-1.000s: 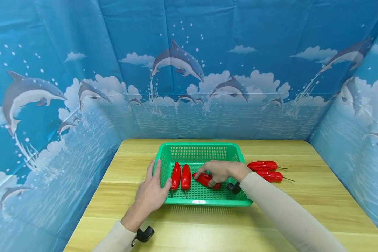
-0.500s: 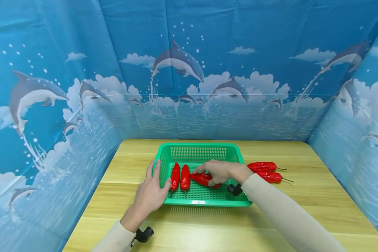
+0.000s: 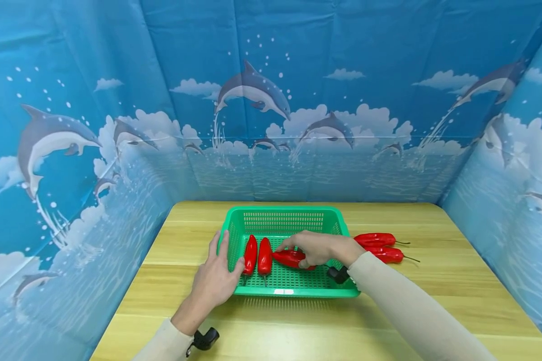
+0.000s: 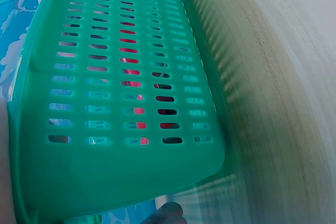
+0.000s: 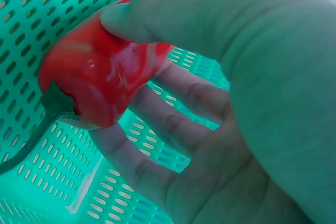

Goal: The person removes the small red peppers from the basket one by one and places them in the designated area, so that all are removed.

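Note:
My right hand grips a red chili pepper inside the green basket, close to its floor. In the right wrist view the thumb lies over the pepper's body with the fingers beneath, and the green stem points away from the hand. Two more red chili peppers, a left one and a right one, lie side by side in the basket's left half, stems toward the person. My left hand rests at the basket's left rim, fingers straight and spread, thumb reaching inside beside the leftmost pepper.
Right of the basket, two red chili peppers lie on the wooden table, a farther one and a nearer one. A blue dolphin-print curtain surrounds the table's back and sides.
The pepper in my right hand shifts slightly left, toward the two in the basket. The left hand stays at the rim, and the head view moves a little.

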The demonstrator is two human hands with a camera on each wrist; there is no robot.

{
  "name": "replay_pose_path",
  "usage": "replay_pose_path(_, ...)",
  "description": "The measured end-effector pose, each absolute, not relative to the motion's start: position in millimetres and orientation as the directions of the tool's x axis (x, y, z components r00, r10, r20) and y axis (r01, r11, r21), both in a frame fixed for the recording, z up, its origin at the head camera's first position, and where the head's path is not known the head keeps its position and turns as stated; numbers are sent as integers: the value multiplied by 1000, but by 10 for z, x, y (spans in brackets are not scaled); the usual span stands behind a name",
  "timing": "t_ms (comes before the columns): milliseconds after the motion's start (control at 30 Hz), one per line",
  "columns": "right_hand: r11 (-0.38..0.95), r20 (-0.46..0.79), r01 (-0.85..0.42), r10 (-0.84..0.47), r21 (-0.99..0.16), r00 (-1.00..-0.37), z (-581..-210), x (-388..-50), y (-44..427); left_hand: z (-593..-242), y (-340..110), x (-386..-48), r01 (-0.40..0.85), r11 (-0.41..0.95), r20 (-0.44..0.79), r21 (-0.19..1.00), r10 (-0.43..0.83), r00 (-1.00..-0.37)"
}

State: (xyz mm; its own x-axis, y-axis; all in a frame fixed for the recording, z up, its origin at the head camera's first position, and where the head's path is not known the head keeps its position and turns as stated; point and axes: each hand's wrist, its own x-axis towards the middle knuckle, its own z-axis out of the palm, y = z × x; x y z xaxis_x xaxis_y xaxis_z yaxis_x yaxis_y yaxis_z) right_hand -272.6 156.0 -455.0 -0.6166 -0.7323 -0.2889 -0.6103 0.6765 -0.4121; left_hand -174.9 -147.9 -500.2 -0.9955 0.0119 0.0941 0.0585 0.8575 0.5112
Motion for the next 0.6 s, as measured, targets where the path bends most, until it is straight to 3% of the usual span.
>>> replay_pose_path(600,668,-250,-607,-735,-431,-630,-4524,-2671,1618,-5008,-1488,-1755,70,855,106,513,17,-994)
